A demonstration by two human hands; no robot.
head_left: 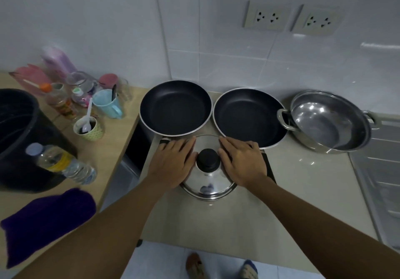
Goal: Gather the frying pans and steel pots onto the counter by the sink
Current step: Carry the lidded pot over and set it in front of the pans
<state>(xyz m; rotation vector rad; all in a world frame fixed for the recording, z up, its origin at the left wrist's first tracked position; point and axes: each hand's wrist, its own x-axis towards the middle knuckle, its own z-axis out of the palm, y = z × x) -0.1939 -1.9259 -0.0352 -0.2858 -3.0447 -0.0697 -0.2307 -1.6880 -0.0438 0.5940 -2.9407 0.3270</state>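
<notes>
- Grey counter [303, 181] under white tiles holds two frying pans [175, 108] [249, 117] and an open steel pot [330, 122] at right of frame
- I see my left hand [171, 164] and right hand [242, 164] spread flat on the lidded pot [208, 183] at centre
- I judge it placed; next I lift both palms clear, keeping the lid still

black bucket [19, 127] | water bottle [62, 164] | purple cloth [47, 220] | blue mug [107, 105] | wall sockets [291, 18]

Home kitchen: tiled wall [216, 40], counter [303, 181], frying pans [175, 107], sink [381, 170].
</notes>
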